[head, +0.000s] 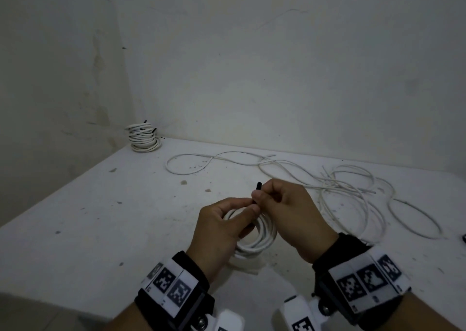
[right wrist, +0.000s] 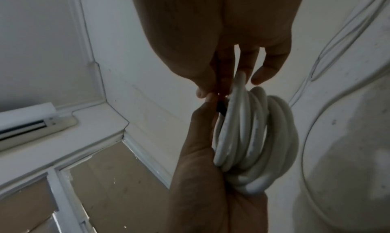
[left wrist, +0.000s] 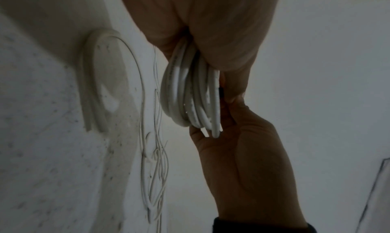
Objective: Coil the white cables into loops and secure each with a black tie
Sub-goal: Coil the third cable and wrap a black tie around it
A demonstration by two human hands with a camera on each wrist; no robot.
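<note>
A coil of white cable (head: 259,237) hangs a little above the white table (head: 100,217), held in my left hand (head: 224,227), whose fingers curl round its loops. My right hand (head: 285,209) pinches a short black tie (head: 257,192) at the coil's top, one end sticking up past my fingers. In the left wrist view the coil (left wrist: 190,93) hangs from my left hand, with my right hand (left wrist: 238,146) beside it. In the right wrist view the coil (right wrist: 253,136) and a bit of the black tie (right wrist: 221,107) show between both hands.
A stack of tied white coils (head: 143,137) stands in the table's far left corner by the wall. Several loose white cables (head: 340,187) lie tangled across the back and right of the table. A small dark object (head: 464,238) sits at the right edge.
</note>
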